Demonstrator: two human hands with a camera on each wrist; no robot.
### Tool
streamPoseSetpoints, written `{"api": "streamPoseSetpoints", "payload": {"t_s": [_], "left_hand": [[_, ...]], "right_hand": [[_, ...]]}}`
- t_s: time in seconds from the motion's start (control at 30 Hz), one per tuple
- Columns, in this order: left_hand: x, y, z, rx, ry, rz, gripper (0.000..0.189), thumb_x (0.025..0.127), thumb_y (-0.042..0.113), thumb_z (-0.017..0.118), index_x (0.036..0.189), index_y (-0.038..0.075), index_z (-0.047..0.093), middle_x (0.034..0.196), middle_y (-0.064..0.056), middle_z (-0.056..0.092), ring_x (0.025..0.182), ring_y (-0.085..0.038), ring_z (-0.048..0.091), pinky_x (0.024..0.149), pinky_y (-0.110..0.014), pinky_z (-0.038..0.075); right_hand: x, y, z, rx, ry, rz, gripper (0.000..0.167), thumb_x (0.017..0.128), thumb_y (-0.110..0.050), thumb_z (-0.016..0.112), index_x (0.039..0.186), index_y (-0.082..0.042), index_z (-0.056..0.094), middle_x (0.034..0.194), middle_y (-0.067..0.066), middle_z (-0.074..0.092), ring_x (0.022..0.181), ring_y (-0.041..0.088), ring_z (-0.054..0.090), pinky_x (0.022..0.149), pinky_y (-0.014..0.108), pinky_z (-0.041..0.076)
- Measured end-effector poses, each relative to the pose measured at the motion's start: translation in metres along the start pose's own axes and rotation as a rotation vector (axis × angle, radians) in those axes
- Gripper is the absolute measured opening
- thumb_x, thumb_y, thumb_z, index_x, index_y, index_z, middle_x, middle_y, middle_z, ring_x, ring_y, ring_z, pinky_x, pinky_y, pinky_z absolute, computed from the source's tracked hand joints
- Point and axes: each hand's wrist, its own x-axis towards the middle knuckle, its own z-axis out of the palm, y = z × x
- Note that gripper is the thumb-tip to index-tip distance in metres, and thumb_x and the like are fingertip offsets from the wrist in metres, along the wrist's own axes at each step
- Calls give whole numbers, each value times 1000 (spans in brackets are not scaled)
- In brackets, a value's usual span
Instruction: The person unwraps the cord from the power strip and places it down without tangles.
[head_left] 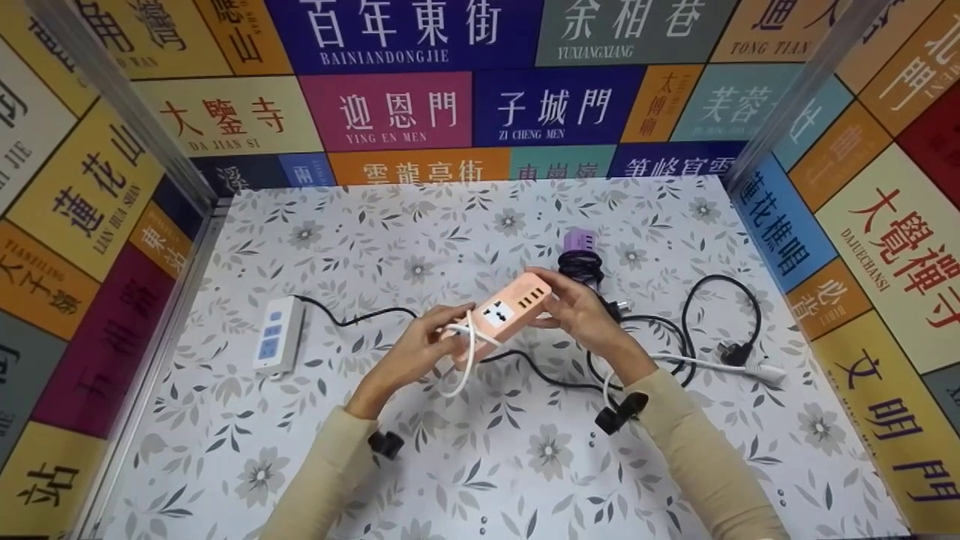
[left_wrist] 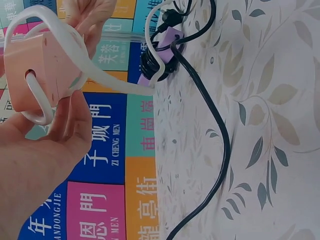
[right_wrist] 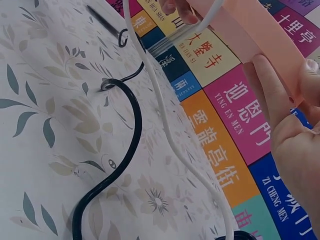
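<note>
Both hands hold a pink power strip (head_left: pixel 516 319) up above the table, tilted with its right end higher. Its sockets and USB ports face the head camera. My left hand (head_left: pixel 416 349) grips the lower left end, where a white cord (head_left: pixel 471 360) loops round the strip. In the left wrist view that cord (left_wrist: pixel 37 95) comes out of a hole in the strip's end face. My right hand (head_left: pixel 589 315) grips the upper right end. In the right wrist view, fingers (right_wrist: pixel 267 80) lie along the strip's underside.
A white power strip (head_left: pixel 277 336) with a black cord (head_left: pixel 360 319) lies on the left. Behind my right hand lies a purple power strip (head_left: pixel 579 240) wrapped in black cord. Toward the right are a black plug (head_left: pixel 735 351) and a white plug (head_left: pixel 766 372). Sign-covered walls enclose the table.
</note>
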Motion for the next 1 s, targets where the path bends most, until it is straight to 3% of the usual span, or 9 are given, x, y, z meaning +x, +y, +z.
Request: {"api": "streamPoseSetpoints", "payload": {"t_s": [0.23,0.37,0.83,1.0], "left_hand": [[1,0,0,-16,-11,-23,51,99,24,60,146,6,50,135,-16,59,108,-19,59,89,-28,53],[1,-1,0,-30,-14,-41,53,100,24,59,148,6,47,140,-19,56,109,-23,63,88,-29,54],[2,-5,2,-99,-36,-34,48,104,21,53,148,4,47,147,-19,52,121,-28,61,95,-28,53],[0,-6,2,-112,-22,-49,47,105,23,52,149,8,46,148,-15,53,121,-24,60,95,-31,53]], "right_hand": [[0,1,-2,64,-6,4,69,98,-26,61,154,2,31,139,2,55,113,19,67,96,43,57],[-1,0,-2,76,-7,1,67,100,-23,59,154,3,30,139,2,55,113,19,67,96,43,57],[-5,3,-2,151,-16,-6,65,100,-21,58,154,2,30,135,6,55,109,20,68,97,41,57],[-6,4,-3,172,-8,-26,62,101,-18,56,154,2,30,135,6,55,114,20,67,96,40,57]]}}
